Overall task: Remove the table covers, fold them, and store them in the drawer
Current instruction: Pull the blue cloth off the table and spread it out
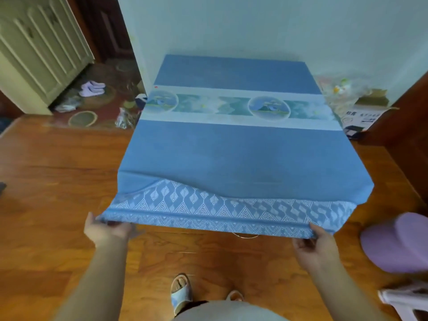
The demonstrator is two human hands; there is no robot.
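Head view shows a blue table cover lying over a table that stands against the far wall. A pale band with round pictures runs across the cover, closer to the far end. Along the near end of the cover there is a border of white diamond shapes. That near edge is lifted up off the table and held out flat. A plain blue part sags in a curve over the border on the left side.

Both hands hold the near edge. At the near left corner, the left hand pinches the cloth, with the thumb on top. At the near right corner, the right hand pinches the cloth the same way, with the fingers curled under it. Both arms are bare.

Below the hands, the person's feet in sandals stand on the shiny brown wood floor. A purple round stool sits near the right hand. On the far right, a cardboard box sits beside the table. On the far left, there is a pale green cupboard with purple slippers on the floor next to it.
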